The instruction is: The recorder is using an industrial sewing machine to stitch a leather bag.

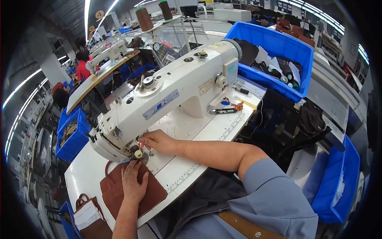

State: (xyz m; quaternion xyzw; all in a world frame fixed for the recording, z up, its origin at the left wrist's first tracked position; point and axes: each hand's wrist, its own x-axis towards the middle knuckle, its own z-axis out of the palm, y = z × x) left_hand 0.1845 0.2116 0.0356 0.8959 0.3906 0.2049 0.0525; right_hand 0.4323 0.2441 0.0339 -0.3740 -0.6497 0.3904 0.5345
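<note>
A white sewing machine (167, 93) stands on the table in front of me. A brown fabric bag piece (153, 195) with a handle loop lies at the table's front left, its far edge by the needle area. My left hand (134, 183) rests flat on this piece, fingers stretched toward the presser foot. Beyond it, my right hand (159, 142) reaches in behind the machine's head with thumb and fingers pinched together. What those fingertips hold is too small and partly hidden to make out. The needle itself is hard to see behind the machine head.
Another brown-and-white bag piece (88, 215) hangs at the table's left edge. Thread snips (223, 111) lie by the machine's base. A blue bin (274, 51) with thread spools and fabric stands behind right; other blue bins (73, 133) flank the table. Thread cones (144, 19) stand above.
</note>
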